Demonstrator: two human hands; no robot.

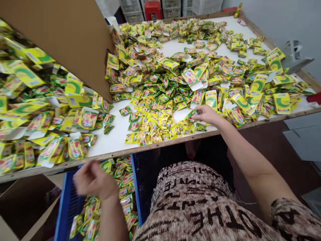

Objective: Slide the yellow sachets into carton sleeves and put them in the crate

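A white table [117, 134] is heaped with several small yellow-green sachets [155, 110] and flat yellow cartons [282, 102]. My right hand [207, 114] reaches onto the table near its front edge, fingers pinched on a sachet [193, 115] at the edge of the pile. My left hand [94, 179] hangs below the table edge, above a blue crate [64, 204] that holds more sachets. It is blurred by motion, its fingers loosely curled, and I cannot make out anything in it.
A large brown cardboard sheet [67, 33] leans over the table's left side. A cardboard box [22, 207] sits at lower left beside the crate. Grey crates and a red stool [152, 8] stand beyond the far edge. A metal tape dispenser [294, 55] sits at right.
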